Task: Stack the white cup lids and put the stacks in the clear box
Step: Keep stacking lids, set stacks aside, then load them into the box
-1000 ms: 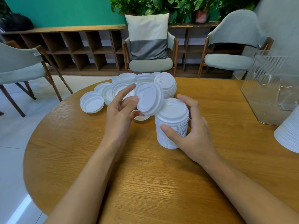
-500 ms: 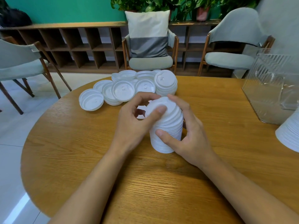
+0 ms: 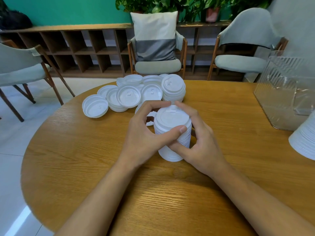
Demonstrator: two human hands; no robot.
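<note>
round wooden table [image 3: 85,167], three grey chairs [image 3: 157,66], cushion [image 3: 154,35], plants [image 3: 162,4]

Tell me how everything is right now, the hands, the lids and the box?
tall lid stack, upright, gripped by both hands.
left hand, curled round the stack's top.
right hand, curled round its side.
loose lids, scattered behind, unstacked.
short lid stack, upright, untouched.
clear box, no lids visible inside.
stack at the right edge, outside the box.

txt: none legible | lids [image 3: 129,97]: embossed marks only, unreadable | labels/brands/nos: none
</note>
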